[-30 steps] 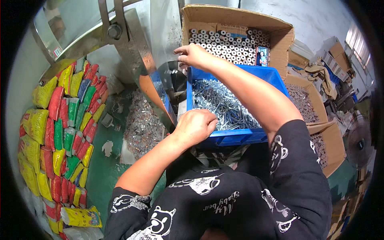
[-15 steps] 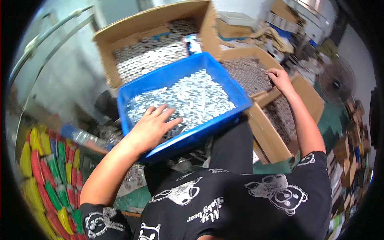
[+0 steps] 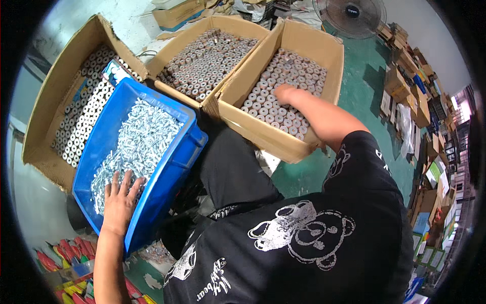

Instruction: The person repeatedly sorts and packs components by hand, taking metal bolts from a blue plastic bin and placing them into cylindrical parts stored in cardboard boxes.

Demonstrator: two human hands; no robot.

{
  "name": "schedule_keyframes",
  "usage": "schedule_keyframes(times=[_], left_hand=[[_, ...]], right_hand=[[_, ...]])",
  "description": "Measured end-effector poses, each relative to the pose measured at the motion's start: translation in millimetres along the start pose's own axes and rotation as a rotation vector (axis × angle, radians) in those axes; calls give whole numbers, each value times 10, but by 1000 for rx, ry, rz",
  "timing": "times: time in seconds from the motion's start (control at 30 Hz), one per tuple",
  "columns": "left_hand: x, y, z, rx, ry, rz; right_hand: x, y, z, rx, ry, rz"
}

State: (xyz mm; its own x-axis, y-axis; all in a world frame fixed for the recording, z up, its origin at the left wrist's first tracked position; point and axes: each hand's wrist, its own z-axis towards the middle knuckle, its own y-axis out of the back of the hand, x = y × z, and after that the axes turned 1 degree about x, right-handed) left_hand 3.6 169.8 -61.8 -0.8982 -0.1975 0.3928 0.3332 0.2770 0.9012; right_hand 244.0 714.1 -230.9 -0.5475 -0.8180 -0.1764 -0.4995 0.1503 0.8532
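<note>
A blue plastic bin (image 3: 164,167), tilted, holds a heap of small shiny metal pins (image 3: 144,131). My left hand (image 3: 120,200) lies over its near end, fingers spread on the pins. On the right, my right hand (image 3: 287,95) reaches down into a cardboard box (image 3: 268,130) and is at the small ringed cylinders (image 3: 304,76) standing in rows there. Its fingers point downward and are mostly hidden behind the hand, so what they grip, if anything, does not show.
A middle cardboard box (image 3: 167,55) holds more cylinders, and a left box (image 3: 43,121) has pale-topped ones behind the bin. A floor fan (image 3: 352,12) stands beyond. Stacked cartons (image 3: 400,83) line the right side; red, yellow and green packets (image 3: 71,253) lie lower left.
The view has swung right, so the bin now appears farther left. My right hand has gone from above the middle box into the right one. My left hand stays on the pins.
</note>
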Motion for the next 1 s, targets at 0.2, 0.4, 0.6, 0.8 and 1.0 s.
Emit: schedule_keyframes(times=[0.2,0.4,0.6,0.8,1.0], left_hand=[[-68,-23,4,-96,101,15],[-89,56,178,-147,146,-42],[70,2,205,-162,382,-52],[177,21,279,-254,574,-105],[255,-57,349,-267,694,-78]], right_hand=[[-283,-240,318,-200,-50,115],[-318,-578,443,-289,-9,123],[-311,-657,511,-412,51,113],[-505,-180,411,-71,-60,855],[-331,915,-250,129,608,1754]])
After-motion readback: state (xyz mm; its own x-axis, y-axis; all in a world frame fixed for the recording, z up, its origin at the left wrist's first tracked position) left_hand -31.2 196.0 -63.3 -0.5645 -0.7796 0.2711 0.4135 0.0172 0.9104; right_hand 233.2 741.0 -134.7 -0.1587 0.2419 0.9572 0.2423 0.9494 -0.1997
